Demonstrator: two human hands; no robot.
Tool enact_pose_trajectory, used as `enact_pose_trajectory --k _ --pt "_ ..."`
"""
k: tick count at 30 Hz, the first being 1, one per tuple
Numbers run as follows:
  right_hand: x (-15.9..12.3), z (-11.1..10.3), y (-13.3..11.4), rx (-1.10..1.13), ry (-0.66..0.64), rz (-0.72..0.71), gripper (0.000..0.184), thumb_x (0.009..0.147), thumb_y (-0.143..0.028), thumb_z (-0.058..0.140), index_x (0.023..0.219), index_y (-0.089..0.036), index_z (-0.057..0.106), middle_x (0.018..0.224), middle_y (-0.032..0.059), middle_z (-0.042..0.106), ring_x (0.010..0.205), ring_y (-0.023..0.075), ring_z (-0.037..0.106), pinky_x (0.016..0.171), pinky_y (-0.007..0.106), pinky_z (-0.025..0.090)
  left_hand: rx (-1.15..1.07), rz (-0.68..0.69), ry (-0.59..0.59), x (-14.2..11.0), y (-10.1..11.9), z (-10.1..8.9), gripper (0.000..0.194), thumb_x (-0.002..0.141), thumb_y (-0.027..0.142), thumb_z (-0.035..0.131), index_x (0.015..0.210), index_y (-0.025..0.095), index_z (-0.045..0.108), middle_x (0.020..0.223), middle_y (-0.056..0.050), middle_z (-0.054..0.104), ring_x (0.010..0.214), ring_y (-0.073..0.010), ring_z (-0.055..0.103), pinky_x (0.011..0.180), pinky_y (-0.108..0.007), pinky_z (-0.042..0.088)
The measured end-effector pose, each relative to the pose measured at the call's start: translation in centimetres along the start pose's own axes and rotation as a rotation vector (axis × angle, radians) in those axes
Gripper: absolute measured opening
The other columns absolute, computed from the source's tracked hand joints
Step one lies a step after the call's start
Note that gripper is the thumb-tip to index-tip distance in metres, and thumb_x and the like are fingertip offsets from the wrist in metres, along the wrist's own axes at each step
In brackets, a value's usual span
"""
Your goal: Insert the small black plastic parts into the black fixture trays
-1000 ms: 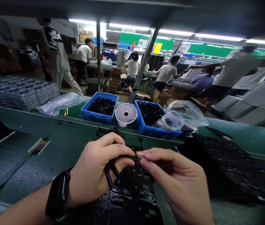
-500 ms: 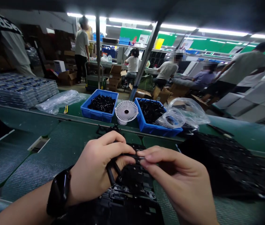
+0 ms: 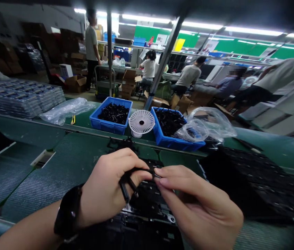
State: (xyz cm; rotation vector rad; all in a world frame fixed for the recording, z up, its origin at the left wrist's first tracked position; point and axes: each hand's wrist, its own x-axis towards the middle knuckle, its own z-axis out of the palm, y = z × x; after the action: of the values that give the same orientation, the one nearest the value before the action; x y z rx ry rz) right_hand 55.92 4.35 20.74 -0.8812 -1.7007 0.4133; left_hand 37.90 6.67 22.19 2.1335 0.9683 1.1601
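Observation:
My left hand (image 3: 115, 185), below which a dark watch (image 3: 68, 211) circles the wrist, is closed on a black plastic part (image 3: 125, 187) with two prongs sticking out under the fingers. Thumb and fingertips of my right hand (image 3: 196, 201) pinch a small thin piece with a metallic glint (image 3: 157, 175), touching the end of the black part; fingers hide most of it. Beneath both hands lies a black panel assembly (image 3: 147, 222) with screws and metal fittings. Several loose black parts (image 3: 123, 144) rest just beyond my left hand.
Two blue bins (image 3: 110, 128) of black parts stand behind, with a white fan (image 3: 141, 123) between them. Clear plastic bags (image 3: 214, 121) lie beside the bins. Black panels (image 3: 256, 184) are stacked at right, plastic trays (image 3: 19, 100) at left. A yellow cutter (image 3: 73, 120) lies near. People work beyond.
Both hands have shifted slightly to the right, fingertips still together on the parts. The camera view has moved a little. At far left, a standing person has mostly left the view.

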Motion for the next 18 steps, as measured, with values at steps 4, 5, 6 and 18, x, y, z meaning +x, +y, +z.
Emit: enact_pose_trajectory --k 4,5,6,18 --pt "0.2 0.2 0.3 -0.033 0.019 0.030 0.034 0.069 -0.001 0.066 0.090 -0.027 0.068 0.090 0.0007 0.069 0.082 0.0199 0.064 0.073 0.033 0.054 -0.167 -0.099 -0.089 1.0 -0.6 -0.3 0.011 0.083 0.025 0.055 0.082 0.020 0.065 0.076 -0.001 0.064 0.069 -0.0117 0.058 0.063 -0.023 0.047" --pt "0.4 0.2 0.4 -0.056 0.033 0.060 0.032 0.070 -0.003 0.066 0.091 -0.027 0.068 0.090 0.0004 0.069 0.081 0.0192 0.065 0.074 0.032 0.054 -0.200 -0.135 -0.106 1.2 -1.0 -0.3 0.011 0.082 0.025 0.056 0.081 0.020 0.065 0.075 -0.001 0.064 0.068 -0.0120 0.058 0.061 -0.023 0.047" --pt "0.5 0.2 0.5 -0.078 0.056 0.094 0.029 0.071 -0.005 0.067 0.091 -0.027 0.068 0.089 0.0003 0.069 0.080 0.0187 0.065 0.075 0.032 0.055 -0.240 -0.179 -0.116 1.5 -1.6 -0.4 0.011 0.082 0.026 0.056 0.081 0.020 0.065 0.072 -0.001 0.064 0.065 -0.0119 0.057 0.059 -0.023 0.047" --pt "0.1 -3.5 4.7 -0.067 0.300 0.427 0.022 0.068 -0.025 0.074 0.089 -0.022 0.068 0.092 0.0028 0.070 0.083 0.0187 0.066 0.083 0.030 0.054 0.012 -0.569 0.067 5.3 -20.4 -1.3 0.027 0.068 0.037 0.063 0.082 0.014 0.064 0.073 -0.002 0.062 0.056 -0.0102 0.050 0.047 -0.021 0.040"
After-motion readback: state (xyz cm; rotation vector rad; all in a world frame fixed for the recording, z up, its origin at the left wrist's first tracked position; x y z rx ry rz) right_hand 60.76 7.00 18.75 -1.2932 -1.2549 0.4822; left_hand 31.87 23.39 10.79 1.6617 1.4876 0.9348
